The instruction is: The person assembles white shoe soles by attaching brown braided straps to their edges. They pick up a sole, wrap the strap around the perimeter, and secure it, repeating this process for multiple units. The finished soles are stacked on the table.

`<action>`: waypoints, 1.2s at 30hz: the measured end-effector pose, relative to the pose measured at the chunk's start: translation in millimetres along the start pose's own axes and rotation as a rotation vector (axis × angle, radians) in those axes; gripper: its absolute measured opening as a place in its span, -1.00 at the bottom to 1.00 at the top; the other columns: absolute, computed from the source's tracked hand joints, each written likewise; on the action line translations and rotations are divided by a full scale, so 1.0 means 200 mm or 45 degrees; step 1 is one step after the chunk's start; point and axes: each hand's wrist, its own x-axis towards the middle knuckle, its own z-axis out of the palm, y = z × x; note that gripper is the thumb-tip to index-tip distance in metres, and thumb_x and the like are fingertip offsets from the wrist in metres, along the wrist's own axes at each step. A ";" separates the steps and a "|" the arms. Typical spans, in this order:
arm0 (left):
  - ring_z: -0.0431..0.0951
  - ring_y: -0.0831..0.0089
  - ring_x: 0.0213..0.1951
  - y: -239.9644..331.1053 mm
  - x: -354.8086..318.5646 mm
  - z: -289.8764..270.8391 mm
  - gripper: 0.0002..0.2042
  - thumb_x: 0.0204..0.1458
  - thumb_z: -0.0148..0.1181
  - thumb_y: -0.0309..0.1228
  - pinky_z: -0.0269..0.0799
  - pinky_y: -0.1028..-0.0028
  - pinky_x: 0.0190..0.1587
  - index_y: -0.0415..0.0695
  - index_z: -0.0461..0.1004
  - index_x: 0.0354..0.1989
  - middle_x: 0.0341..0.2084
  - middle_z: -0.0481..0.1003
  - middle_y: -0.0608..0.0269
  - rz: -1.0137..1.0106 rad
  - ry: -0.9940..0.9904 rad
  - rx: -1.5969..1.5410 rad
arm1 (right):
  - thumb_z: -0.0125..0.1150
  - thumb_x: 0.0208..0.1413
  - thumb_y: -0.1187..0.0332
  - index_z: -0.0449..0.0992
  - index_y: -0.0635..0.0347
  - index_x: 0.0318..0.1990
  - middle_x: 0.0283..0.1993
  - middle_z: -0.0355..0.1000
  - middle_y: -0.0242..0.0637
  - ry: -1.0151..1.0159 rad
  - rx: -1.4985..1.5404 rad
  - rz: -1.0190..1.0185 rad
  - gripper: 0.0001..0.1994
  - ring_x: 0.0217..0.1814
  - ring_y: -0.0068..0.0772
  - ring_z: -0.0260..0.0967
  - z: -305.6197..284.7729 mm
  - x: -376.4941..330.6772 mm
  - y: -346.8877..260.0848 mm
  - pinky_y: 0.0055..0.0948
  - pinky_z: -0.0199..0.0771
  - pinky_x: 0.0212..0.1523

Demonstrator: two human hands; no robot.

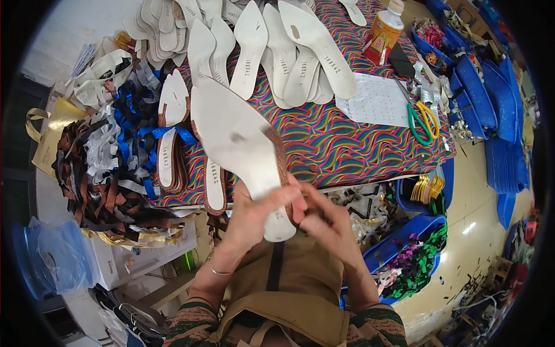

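Observation:
Upright in front of me is a white shoe insole (231, 130), its pointed toe facing away and its heel toward me. My left hand (248, 217) is closed around the heel part, thumb lying across the white face. A brown glitter strip (281, 159) runs along the insole's right edge. At that edge, near the heel, my right hand (328, 222) is closed with its fingertips pressed on the strip; they are slightly blurred. Beyond, on the table, lie a brown-edged insole (214, 188) and a stack of brown-edged insoles (166, 159) with a blue strip across it.
Plain white insoles (251, 52) cover the back of the patterned tabletop (324, 144). Scissors (425, 121), a paper sheet (376, 104) and an orange-labelled bottle (384, 34) are at the right. Strip bundles (98, 168) hang at the left; blue bins (404, 246) stand lower right.

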 end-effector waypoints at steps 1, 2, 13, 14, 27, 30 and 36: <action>0.55 0.37 -0.56 0.04 0.02 0.01 -0.83 0.06 0.19 -0.51 0.48 0.46 -0.48 -0.29 0.43 -0.21 -0.53 0.53 0.09 0.011 0.028 -0.102 | 0.23 0.05 0.58 0.40 0.27 0.15 -0.22 0.51 -0.15 -0.072 -0.217 -0.059 -0.55 -0.32 -0.36 0.52 -0.01 -0.05 0.02 -0.40 0.52 -0.35; 0.55 0.35 -0.56 0.06 0.04 0.01 -0.83 0.06 0.19 -0.50 0.48 0.45 -0.48 -0.29 0.43 -0.21 -0.54 0.52 0.09 0.007 0.058 -0.144 | 0.23 0.03 0.59 0.40 0.28 0.14 -0.24 0.52 -0.15 -0.143 -0.434 -0.118 -0.55 -0.34 -0.34 0.53 -0.02 -0.09 0.03 -0.37 0.52 -0.38; 0.21 0.55 -0.62 0.05 0.06 0.00 -0.89 0.25 0.01 -0.36 0.19 0.46 -0.54 -0.12 0.32 -0.23 -0.61 0.23 0.40 0.155 0.009 -0.796 | 0.28 -0.04 0.58 0.50 0.30 -0.11 -0.55 0.37 -0.19 0.165 -0.855 -0.545 -0.72 -0.65 -0.24 0.32 0.10 -0.17 -0.01 -0.33 0.29 -0.61; 0.20 0.56 -0.61 0.04 0.06 0.01 -0.89 0.26 -0.01 -0.35 0.19 0.46 -0.53 -0.11 0.31 -0.24 -0.61 0.22 0.41 0.210 -0.004 -0.790 | 0.29 -0.04 0.58 0.50 0.30 -0.11 -0.56 0.37 -0.19 0.205 -0.856 -0.566 -0.72 -0.66 -0.25 0.31 0.10 -0.16 0.00 -0.33 0.27 -0.61; 0.62 0.03 -0.26 -0.08 -0.04 0.06 -0.83 0.15 0.14 -0.45 0.57 0.10 -0.14 -0.29 0.43 -0.16 -0.32 0.56 -0.09 0.134 0.181 -0.436 | 0.21 0.15 0.40 0.52 0.31 -0.31 -0.68 0.31 -0.39 0.225 -0.442 -0.347 -0.87 -0.72 -0.61 0.23 0.03 -0.03 -0.09 -0.57 0.13 -0.66; 0.62 0.21 -0.27 -0.13 -0.09 0.02 -0.79 0.12 0.18 -0.43 0.55 0.26 -0.14 -0.34 0.49 -0.18 -0.30 0.58 0.02 0.086 0.197 -0.250 | 0.22 0.14 0.41 0.53 0.33 -0.28 -0.69 0.31 -0.41 0.175 -0.362 -0.319 -0.87 -0.72 -0.65 0.22 -0.01 -0.04 -0.09 -0.59 0.12 -0.67; 0.59 0.22 -0.19 0.23 -0.30 -0.12 -0.63 -0.06 0.37 -0.33 0.45 0.27 -0.03 -0.30 0.51 -0.12 -0.28 0.58 0.06 0.335 -0.654 0.810 | 0.25 0.10 0.48 0.55 0.35 -0.25 -0.67 0.33 -0.38 -0.050 -0.202 -0.160 -0.88 -0.72 -0.65 0.23 -0.17 0.02 -0.21 -0.58 0.11 -0.68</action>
